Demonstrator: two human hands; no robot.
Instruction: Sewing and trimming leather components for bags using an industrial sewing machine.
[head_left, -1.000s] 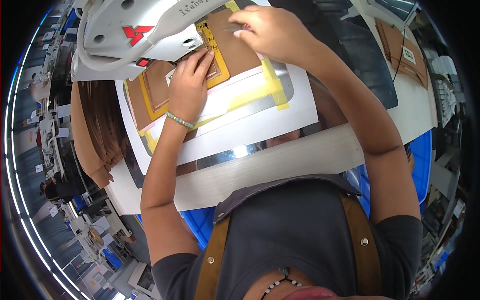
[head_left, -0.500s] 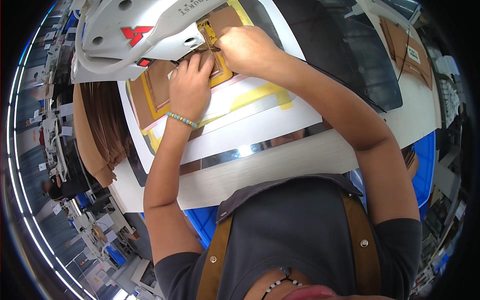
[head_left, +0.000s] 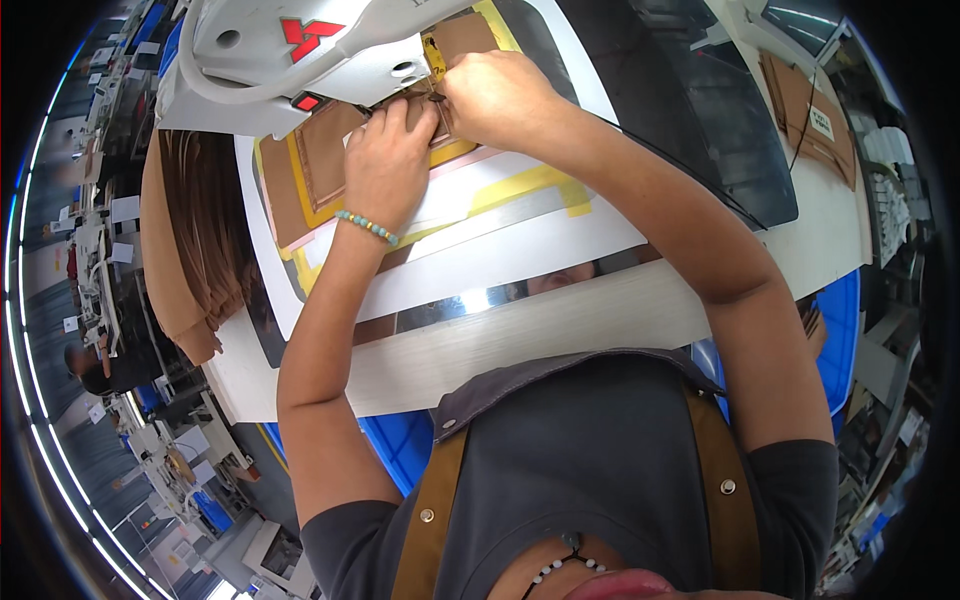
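Note:
A flat brown panel (head_left: 326, 160), which looks like leather, lies in a yellow-edged template under the head of a white sewing machine (head_left: 250, 70). Close to the needle area, my left hand (head_left: 390, 170) rests on the work with its fingers extended and slightly apart. A beaded bracelet circles that wrist. My right hand (head_left: 495, 98) is closed beside the machine head, to the right of my left fingertips. A small dark bit shows at its fingertips, but what it pinches cannot be made out. The machine head and my fingers partly hide the stitching area.
Brown pieces hang in a thick stack (head_left: 195, 240) at the table's left side. More brown panels (head_left: 808, 115) lie at the far right with a white label. A black cable (head_left: 690, 175) crosses the dark plate behind my right forearm. Blue bins (head_left: 845, 340) stand below the table.
The machine head appears higher and farther right in the picture, and the view has shifted slightly. My left fingers are a little nearer my right hand, which stays closed.

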